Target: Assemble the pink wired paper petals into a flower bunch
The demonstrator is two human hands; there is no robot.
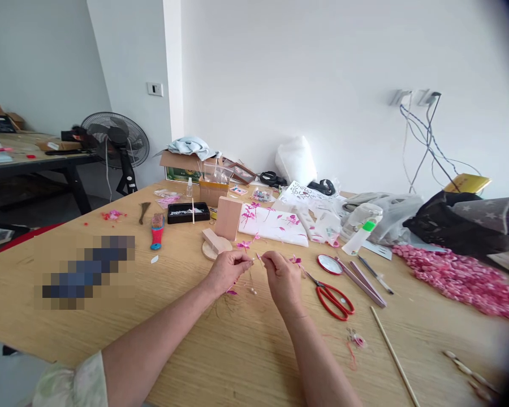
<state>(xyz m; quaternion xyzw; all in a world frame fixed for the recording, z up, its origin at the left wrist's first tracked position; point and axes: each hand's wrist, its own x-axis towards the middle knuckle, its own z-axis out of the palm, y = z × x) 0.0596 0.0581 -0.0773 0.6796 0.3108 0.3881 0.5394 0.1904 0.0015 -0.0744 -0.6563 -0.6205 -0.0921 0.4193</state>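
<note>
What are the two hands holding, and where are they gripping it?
The left hand and right hand each pinch one end of a thin pink-tipped stem; it is too small to identify further.

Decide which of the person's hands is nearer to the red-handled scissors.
Right. The right hand sits just left of the scissors, near the blades; the left hand lies further left, beyond it. Both pinch a thin stem.

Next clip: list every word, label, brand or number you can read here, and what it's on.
No text can be read in this view.
White sheet: black print, too blurred to read.
Green box under the cardboard carton: print too small.
Yellow box: no marking legible.
Pixelated patch: masked.
Flower stem pinched by left hand and right hand: no print.
</note>
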